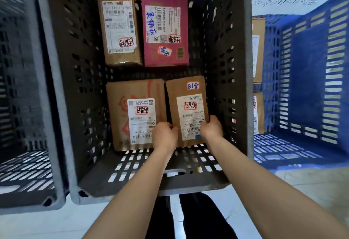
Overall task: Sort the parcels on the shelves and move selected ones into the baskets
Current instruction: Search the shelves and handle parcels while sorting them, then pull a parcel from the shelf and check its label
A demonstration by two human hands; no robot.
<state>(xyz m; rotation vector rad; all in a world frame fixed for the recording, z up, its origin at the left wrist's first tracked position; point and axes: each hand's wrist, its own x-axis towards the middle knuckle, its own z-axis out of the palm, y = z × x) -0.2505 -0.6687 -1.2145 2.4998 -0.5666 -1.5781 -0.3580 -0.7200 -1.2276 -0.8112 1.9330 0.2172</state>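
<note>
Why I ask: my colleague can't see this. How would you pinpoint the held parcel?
Find the dark grey basket left of the blue basket. In its near right corner lies the brown parcel. Unlike its brown neighbour, it bears a blue-inked sticker.

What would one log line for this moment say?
left hand + right hand: gripping brown parcel | where: grey basket, near right | beside it: printed carton

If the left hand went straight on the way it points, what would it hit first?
Likely the rose-printed parcel beside the held parcel: the left hand overlaps its right edge. Farther on lies the pink parcel; depth is unclear.
</note>
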